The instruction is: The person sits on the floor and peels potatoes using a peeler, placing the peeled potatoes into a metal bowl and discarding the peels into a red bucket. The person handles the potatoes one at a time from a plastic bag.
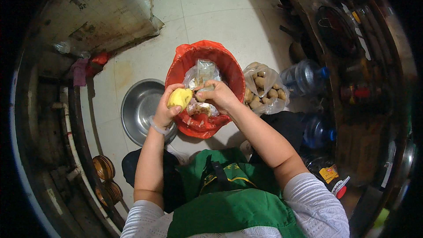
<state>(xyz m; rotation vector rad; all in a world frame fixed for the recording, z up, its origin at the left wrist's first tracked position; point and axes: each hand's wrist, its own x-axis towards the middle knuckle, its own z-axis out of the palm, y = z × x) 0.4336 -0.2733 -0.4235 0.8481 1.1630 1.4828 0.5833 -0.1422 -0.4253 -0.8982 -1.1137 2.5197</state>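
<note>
My left hand (166, 107) holds a peeled yellow potato (180, 99) above the near left part of a bin lined with a red plastic bag (228, 62). Close to the potato's right side, my right hand (216, 96) is closed around the handle of a small tool (205, 89); its working end is too small to make out. Inside the bin lie peelings, crumpled plastic and a clear packet (206, 69). An open clear plastic bag of unpeeled potatoes (260, 82) stands on the floor to the bin's right. Left of the bin is a stainless steel basin (142, 105), partly hidden by my left hand and wrist.
Large plastic water bottles (302, 76) lie beside the potato bag, near a dark shelf (333, 72) with pans and other items. On the left are a stained cabinet panel (99, 16), a white pipe (71, 142) and stacked round brown items (104, 167). Tiled floor (211, 23) extends beyond the bin.
</note>
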